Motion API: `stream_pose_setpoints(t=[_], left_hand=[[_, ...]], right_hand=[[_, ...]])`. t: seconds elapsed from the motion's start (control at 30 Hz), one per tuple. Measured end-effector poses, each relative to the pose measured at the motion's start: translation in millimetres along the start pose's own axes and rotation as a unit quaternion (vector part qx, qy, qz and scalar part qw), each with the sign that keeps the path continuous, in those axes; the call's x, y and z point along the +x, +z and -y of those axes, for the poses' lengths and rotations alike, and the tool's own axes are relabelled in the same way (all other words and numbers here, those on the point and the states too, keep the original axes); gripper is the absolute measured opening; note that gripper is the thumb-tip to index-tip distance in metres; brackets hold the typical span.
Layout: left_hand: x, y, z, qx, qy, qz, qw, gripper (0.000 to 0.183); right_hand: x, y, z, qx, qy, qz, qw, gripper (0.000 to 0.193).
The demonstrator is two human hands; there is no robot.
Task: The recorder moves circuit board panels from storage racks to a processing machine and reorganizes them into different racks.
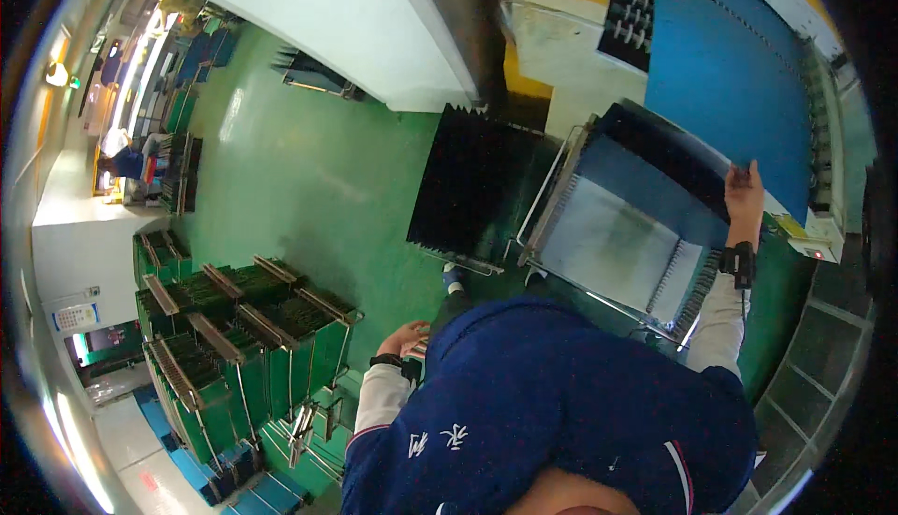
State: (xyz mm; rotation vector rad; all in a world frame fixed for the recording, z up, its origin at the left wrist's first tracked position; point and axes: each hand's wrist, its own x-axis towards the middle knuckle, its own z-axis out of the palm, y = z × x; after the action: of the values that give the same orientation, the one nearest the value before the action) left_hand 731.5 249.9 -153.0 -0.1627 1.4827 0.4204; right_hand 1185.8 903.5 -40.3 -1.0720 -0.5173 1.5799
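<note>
My right hand [745, 199] reaches out to the right, its fingers closed at the edge of a thin dark panel [659, 145]. This panel slants across the upper part of a slotted metal rack [550, 199], beside the blue bed of a machine. Inside the rack, a pale sheet-like surface [613, 225] lies between toothed side strips. Low at my left side, my left hand [404, 339] has curled fingers next to a small striped red and white patch; what it holds, if anything, I cannot make out.
A rack of black panels [477, 188] stands left of the slotted rack. Several racks of green panels [243, 347] fill the lower left. The machine's blue bed [730, 75] lies ahead right, a white cabinet [318, 10] ahead. A person [126, 161] is at the far left.
</note>
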Motion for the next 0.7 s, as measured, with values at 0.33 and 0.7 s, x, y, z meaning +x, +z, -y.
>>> stream_pose_setpoints(t=[0.33,0.7], left_hand=[[9,-120,51,-0.022,0.004,0.05,0.998,0.051],[25,-305,136,-0.036,0.021,0.156,0.987,0.048]], right_hand=[[-120,36,-105,-0.026,0.033,0.005,0.999,0.032],[-311,195,-355,-0.343,0.065,0.157,0.924,0.018]])
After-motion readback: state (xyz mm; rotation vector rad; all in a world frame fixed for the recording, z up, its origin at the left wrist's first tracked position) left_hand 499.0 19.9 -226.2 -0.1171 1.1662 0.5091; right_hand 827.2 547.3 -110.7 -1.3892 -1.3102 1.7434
